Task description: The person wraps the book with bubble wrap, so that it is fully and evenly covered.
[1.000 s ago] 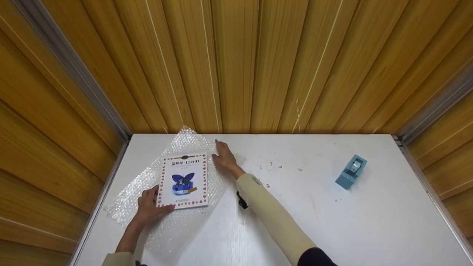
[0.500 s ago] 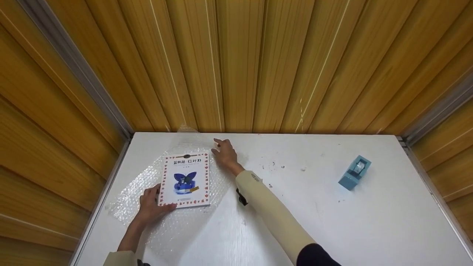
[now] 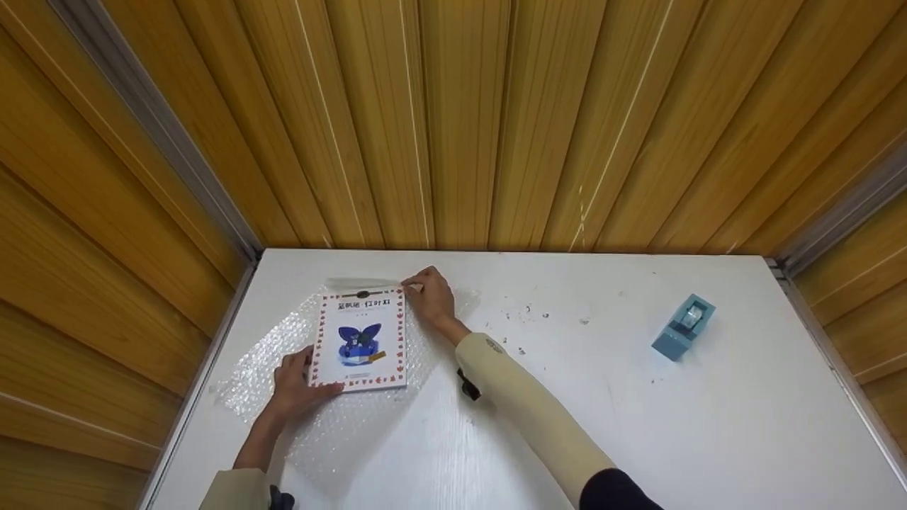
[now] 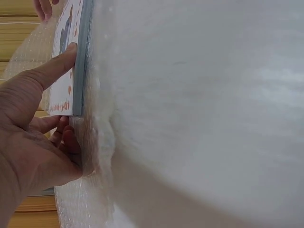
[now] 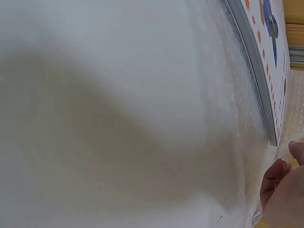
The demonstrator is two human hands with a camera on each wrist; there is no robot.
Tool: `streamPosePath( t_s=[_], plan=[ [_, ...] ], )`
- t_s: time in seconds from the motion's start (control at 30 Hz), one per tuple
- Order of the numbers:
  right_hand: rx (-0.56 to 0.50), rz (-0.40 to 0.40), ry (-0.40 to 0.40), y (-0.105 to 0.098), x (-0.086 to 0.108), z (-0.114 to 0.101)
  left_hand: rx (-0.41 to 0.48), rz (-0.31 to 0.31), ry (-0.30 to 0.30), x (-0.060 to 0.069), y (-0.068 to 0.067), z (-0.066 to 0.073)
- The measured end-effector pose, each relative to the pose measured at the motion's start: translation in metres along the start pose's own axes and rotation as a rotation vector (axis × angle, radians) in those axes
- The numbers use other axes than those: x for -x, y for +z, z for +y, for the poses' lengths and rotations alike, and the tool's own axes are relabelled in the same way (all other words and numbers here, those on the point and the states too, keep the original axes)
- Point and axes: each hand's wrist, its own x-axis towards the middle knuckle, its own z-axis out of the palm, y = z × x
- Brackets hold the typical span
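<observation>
A paperback book (image 3: 360, 340) with a blue butterfly on its white cover lies face up on a sheet of bubble wrap (image 3: 266, 361). My left hand (image 3: 294, 386) holds the book's lower left corner. In the left wrist view its thumb (image 4: 61, 66) lies along the bottom edge, and its other fingers bend by the corner. At the book's top right corner, my right hand (image 3: 432, 297) pinches the far part of the wrap, which is raised along the top edge. The right wrist view shows curled fingers (image 5: 275, 175) beside the book's corner, with their tips partly out of frame.
A blue tape dispenser (image 3: 684, 327) with a roll of clear tape stands on the right of the white table (image 3: 567, 397). Dark specks mark the tabletop right of the wrap. Wood-patterned panels (image 3: 460, 127) rise behind the table and at both sides.
My right hand has bent its fingers onto the far part of the bubble wrap and drawn it down toward the book's top edge. The left hand stays at the book's lower left corner.
</observation>
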Motion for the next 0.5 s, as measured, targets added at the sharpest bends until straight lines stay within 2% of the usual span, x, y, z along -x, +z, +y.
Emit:
streamPosePath(
  t_s=[0.13, 0.23, 0.33, 0.4, 0.5],
  plan=[
    [-0.008, -0.032, -0.024, -0.002, 0.007, 0.005, -0.009, 0.002, -0.006, -0.001, 0.0, 0.002],
    [0.008, -0.042, -0.041, -0.005, 0.01, 0.009, -0.051, -0.004, -0.005, -0.004, -0.002, 0.008],
    [0.036, -0.05, -0.055, -0.006, 0.011, 0.01, -0.131, -0.015, 0.011, -0.008, -0.005, 0.02],
    [0.054, -0.063, -0.064, -0.006, 0.011, 0.011, -0.21, -0.032, 0.016, -0.01, -0.007, 0.03],
    [0.085, -0.084, -0.074, -0.006, 0.012, 0.011, -0.339, -0.076, 0.058, -0.013, -0.01, 0.044]
  ],
)
